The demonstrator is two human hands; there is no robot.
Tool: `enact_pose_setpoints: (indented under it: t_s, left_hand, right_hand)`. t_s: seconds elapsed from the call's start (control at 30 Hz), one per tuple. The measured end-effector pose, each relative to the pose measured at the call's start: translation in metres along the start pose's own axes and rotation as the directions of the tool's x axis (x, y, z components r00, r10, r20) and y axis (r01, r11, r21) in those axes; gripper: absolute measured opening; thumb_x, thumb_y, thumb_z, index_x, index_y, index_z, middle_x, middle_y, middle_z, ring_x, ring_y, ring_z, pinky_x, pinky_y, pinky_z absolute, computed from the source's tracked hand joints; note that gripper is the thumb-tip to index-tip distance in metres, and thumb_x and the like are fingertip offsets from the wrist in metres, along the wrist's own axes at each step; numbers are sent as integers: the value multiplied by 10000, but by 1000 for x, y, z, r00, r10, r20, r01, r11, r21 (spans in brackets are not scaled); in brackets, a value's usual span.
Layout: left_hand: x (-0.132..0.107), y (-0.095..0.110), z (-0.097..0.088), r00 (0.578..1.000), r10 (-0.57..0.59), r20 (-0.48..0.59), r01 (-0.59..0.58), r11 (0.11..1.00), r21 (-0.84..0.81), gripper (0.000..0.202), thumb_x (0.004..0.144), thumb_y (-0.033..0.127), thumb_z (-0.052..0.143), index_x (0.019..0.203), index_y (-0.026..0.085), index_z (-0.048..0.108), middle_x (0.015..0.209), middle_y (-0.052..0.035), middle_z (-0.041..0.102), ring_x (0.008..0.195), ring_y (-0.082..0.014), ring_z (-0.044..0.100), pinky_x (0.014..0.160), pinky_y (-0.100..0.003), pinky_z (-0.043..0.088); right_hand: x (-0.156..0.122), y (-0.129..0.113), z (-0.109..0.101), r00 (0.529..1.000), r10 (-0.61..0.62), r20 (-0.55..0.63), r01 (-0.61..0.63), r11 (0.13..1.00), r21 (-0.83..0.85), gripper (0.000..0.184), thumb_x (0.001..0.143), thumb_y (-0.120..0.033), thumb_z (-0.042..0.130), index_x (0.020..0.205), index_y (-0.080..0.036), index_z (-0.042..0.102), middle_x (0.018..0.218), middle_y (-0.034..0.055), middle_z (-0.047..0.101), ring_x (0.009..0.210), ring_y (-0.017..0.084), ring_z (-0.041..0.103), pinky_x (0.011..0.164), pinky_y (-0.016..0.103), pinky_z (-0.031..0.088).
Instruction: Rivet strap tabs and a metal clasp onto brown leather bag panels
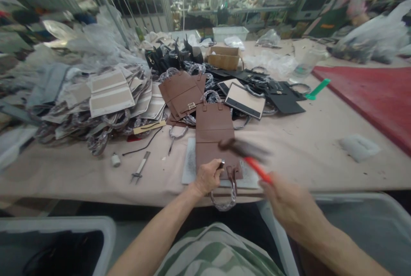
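A brown leather bag panel lies on a pale slab at the table's front edge, its plastic-wrapped handle hanging toward me. My left hand rests on the panel's lower part, fingers closed round a short metal punch whose shiny top sticks up. Over the panel, my right hand grips the red handle of a hammer. The hammer head is smeared by motion and sits above and right of the punch. The punch's lower end is hidden by my fingers.
Stacked bag panels fill the left; brown and black panels lie behind. A caliper-like tool, a small white bottle and an awl lie left. A red sheet covers the right. Grey bins stand below.
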State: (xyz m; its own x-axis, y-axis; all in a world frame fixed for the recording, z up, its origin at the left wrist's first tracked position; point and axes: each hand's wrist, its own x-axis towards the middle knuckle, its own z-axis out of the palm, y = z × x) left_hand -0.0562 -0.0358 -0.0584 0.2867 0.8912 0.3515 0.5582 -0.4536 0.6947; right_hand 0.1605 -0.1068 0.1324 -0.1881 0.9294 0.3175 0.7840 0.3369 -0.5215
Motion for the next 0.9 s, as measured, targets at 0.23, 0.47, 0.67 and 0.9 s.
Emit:
enact_pose_setpoints:
  t_s: [0.23,0.47,0.67,0.9]
  left_hand:
    - [0,-1,1,1000,-1,-17,1,1000,-14,144,906,132,518,1012,200,590,913,-53,699,850,-203,689,783,-294,536]
    - [1,4,-5,998,55,-26,-55,998,1,127,919,182,516,1031,197,574,890,-57,687,811,-211,681,746,-303,536]
    - [-2,8,-10,999,-2,38,4,999,-36,107,962,254,510,1034,211,576,928,-53,680,864,-197,678,829,-306,547]
    - [24,4,-9,870,-477,-123,341,764,-548,231,943,431,535,940,205,582,825,-32,671,764,-186,704,741,-310,594]
  right_hand:
    - [1,66,21,856,367,365,-380,924,-38,401,948,-536,333,701,-241,446,566,-1,523,511,150,487,520,275,328]
    - [12,137,68,755,588,290,-584,804,-110,371,968,-445,281,751,-226,488,588,17,528,450,154,482,482,289,411]
    - [23,126,109,962,244,124,-227,964,-138,384,916,-384,491,1191,-138,597,1284,221,569,1187,332,551,1015,478,450]
    - [5,93,172,962,-169,216,211,959,-190,492,949,-401,542,1392,-188,548,1465,163,490,1383,372,388,1144,584,305]
